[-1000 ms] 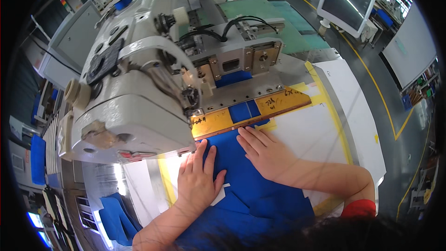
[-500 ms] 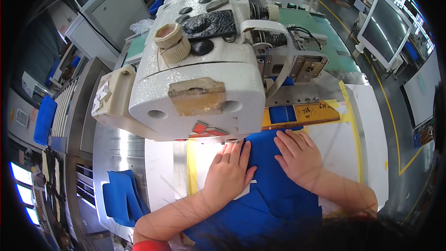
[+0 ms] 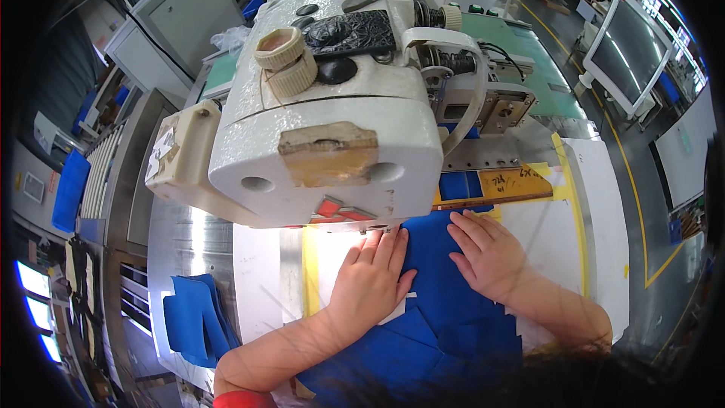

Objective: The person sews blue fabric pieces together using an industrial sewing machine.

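Note:
A blue piece of fabric lies flat before me, its far edge running up to a brown board with handwriting on it. My left hand rests with fingers stretched forward on the fabric's left side, the fingertips at the lower front of a big white sewing machine head. Flat on the fabric's right part, just short of the board, is my right hand, fingers extended. Neither hand grips anything. The machine head hides whatever is beneath it, including the needle area.
At the left lies a stack of blue fabric pieces on the metal table. Yellow tape edges the white sheet on the right. A monitor stands at the far right, and a grey cabinet at the far left.
The view has shifted slightly, so the machine head appears a little further right. Both hands keep nearly the same places on the fabric.

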The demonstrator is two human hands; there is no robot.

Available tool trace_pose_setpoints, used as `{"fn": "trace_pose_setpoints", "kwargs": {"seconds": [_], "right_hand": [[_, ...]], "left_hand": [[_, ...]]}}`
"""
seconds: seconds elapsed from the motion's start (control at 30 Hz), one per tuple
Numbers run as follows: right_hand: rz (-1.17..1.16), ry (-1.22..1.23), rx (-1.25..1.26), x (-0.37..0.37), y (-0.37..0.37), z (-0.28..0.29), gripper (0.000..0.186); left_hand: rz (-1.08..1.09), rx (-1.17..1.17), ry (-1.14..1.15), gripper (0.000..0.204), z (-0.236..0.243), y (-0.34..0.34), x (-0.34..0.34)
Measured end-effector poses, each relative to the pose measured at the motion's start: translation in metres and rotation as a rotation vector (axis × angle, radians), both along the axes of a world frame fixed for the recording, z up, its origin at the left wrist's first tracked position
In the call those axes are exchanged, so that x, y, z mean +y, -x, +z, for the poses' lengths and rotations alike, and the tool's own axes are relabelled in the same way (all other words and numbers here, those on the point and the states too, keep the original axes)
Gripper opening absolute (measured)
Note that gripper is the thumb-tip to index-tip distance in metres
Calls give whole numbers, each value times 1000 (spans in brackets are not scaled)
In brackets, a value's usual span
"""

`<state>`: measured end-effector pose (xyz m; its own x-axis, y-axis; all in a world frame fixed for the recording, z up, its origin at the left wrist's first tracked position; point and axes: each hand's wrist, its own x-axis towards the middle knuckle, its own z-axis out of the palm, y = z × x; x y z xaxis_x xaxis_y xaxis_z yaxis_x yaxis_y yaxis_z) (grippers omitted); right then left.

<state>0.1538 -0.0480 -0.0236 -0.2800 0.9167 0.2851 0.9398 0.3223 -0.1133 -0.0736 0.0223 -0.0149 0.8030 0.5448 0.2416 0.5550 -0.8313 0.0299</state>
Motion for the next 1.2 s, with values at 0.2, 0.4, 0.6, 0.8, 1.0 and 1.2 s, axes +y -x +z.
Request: {"fn": "trace_pose_setpoints", "kwargs": {"seconds": [0.2, 0.4, 0.6, 0.8, 1.0, 1.2], "right_hand": [[33, 25, -10, 0, -1, 6, 44], [58, 30, -21, 2, -3, 7, 44], [66, 29, -26, 2, -3, 7, 44], [92, 27, -7, 4, -2, 11, 43], [118, -2, 10, 4, -2, 8, 44], [150, -3, -19, 4, -3, 11, 46]], "left_hand": [[-4, 5, -5, 59, 0, 1, -2], [31, 6, 22, 59, 0, 1, -2], [1, -44, 7, 58, -1, 1, 0], [22, -20, 6, 59, 3, 1, -2], [60, 36, 81, 55, 11, -1, -5], [68, 14, 52, 54, 15, -4, -7]]}}
